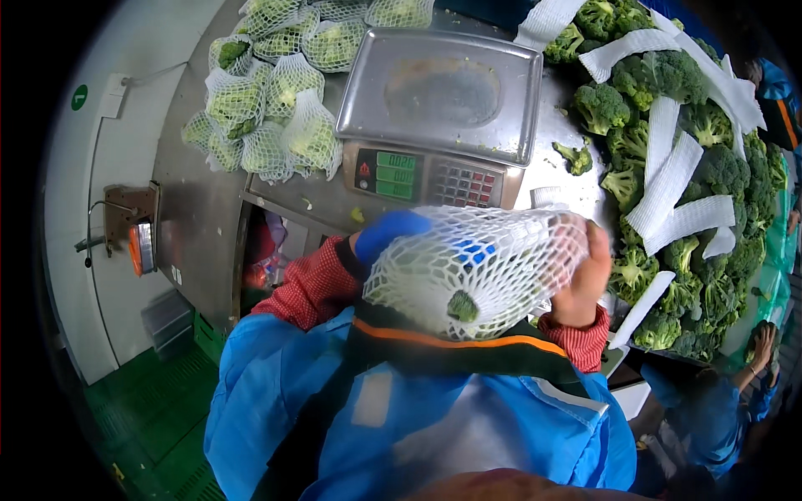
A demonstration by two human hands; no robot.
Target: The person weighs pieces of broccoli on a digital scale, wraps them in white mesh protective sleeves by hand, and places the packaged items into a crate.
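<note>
A white foam net sleeve (501,250) is stretched wide in front of my body, in front of the scale. Inside its lower part lies a broccoli head, its green cut stem (462,306) showing through the mesh. My left hand (391,234), in a blue glove, is closed around the netted broccoli from the left; blue fingers show through the mesh. Bare, my right hand (583,275) grips the sleeve's right end, with some of its fingers inside or behind the mesh and blurred.
A steel scale (451,92) with a keypad and lit display stands beyond my hands. Netted broccoli heads (288,83) are piled at the far left. Loose broccoli (718,171) and flat white net sleeves (668,188) cover the right side. Another person's hand (760,346) shows at lower right.
</note>
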